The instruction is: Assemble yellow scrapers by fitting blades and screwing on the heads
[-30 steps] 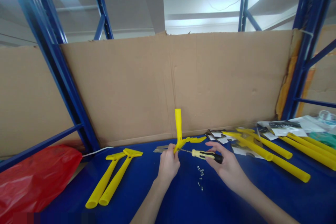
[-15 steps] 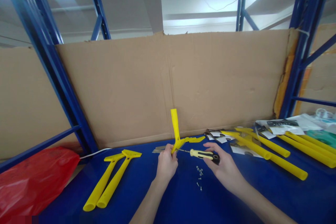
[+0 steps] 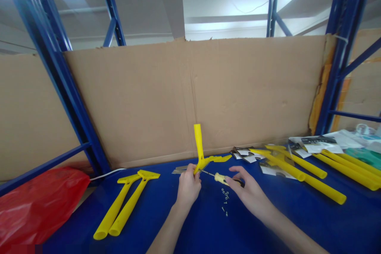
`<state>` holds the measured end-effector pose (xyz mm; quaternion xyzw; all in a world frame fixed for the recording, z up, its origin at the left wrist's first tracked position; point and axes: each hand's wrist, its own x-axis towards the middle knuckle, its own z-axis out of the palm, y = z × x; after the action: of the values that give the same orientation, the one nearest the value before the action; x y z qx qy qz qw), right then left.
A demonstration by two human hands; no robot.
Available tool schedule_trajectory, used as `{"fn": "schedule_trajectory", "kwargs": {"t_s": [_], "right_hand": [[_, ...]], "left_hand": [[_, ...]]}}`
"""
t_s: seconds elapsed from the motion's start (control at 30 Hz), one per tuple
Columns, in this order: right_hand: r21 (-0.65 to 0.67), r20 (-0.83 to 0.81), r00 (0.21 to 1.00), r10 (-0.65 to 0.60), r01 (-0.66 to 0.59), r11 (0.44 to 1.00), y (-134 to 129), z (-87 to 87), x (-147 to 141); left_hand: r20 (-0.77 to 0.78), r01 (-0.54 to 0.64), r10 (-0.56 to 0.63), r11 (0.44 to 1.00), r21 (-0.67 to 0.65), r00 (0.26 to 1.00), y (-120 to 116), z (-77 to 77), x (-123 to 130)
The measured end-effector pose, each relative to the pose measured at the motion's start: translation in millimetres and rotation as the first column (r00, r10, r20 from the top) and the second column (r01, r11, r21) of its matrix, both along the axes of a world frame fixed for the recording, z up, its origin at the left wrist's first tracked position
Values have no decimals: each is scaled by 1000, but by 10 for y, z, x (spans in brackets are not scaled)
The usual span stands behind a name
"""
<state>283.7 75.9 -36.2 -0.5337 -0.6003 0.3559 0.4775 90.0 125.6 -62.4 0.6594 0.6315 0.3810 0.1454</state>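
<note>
My left hand [image 3: 189, 184] is closed round the head of a yellow scraper [image 3: 199, 143], whose tubular handle points up. My right hand [image 3: 247, 188] grips a screwdriver [image 3: 220, 177] with a cream and black handle. The screwdriver's shaft reaches left to the scraper head; whether the tip sits in a screw is too small to tell. Flat metal blades [image 3: 179, 170] lie just left of my left hand. Below the screwdriver, several small screws and nuts [image 3: 225, 196] are scattered on the blue tabletop [image 3: 208, 230].
Two yellow scrapers [image 3: 131, 202] lie to the left, near a red plastic bag [image 3: 38, 206]. Small yellow pieces [image 3: 220, 159] rest behind my hands. At right are several yellow handles [image 3: 324, 186] and packages [image 3: 321, 144]. A cardboard panel [image 3: 149, 99] and blue rack posts [image 3: 342, 55] stand behind.
My right hand has turned and its fingers have shifted on the screwdriver handle, now covering more of it; the handle end has dipped slightly. My left hand and the scraper have stayed put.
</note>
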Motion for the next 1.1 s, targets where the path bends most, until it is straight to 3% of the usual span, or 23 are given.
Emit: {"fn": "schedule_trajectory", "kwargs": {"t_s": [0.17, 0.23, 0.4, 0.53, 0.67, 0.73, 0.83, 1.0, 1.1], "right_hand": [[136, 129, 992, 2, -20, 991, 17, -8, 59], [107, 133, 991, -32, 18, 994, 43, 15, 91], [-58, -46, 999, -3, 0, 998, 103, 58, 141], [-62, 173, 980, 94, -84, 995, 95, 55, 205], [50, 354, 932, 79, -103, 993, 108, 78, 332], [70, 466, 885, 3, -41, 997, 136, 86, 408], [51, 652, 754, -76, 56, 997, 184, 68, 501], [48, 841, 536, -73, 61, 997, 218, 16, 565], [139, 871, 471, -138, 31, 990, 199, 23, 524]], "left_hand": [[47, 9, -9, 1000, -4, 999, -4, 7, 5], [-3, 28, -28, 1000, -2, 1000, -9, 13, 8], [-88, 63, -62, 998, 13, 994, -36, 29, 37], [-59, 46, -46, 999, -1, 997, -34, 20, 56], [126, 61, -66, 997, 41, 990, 7, -8, 29], [245, 66, -83, 995, 75, 966, 28, -13, 7], [385, 82, -121, 990, 117, 915, 37, 0, -14], [555, 88, -175, 980, 180, 814, -3, 70, 12], [673, 86, -179, 982, 170, 717, -24, 123, 37]]}}
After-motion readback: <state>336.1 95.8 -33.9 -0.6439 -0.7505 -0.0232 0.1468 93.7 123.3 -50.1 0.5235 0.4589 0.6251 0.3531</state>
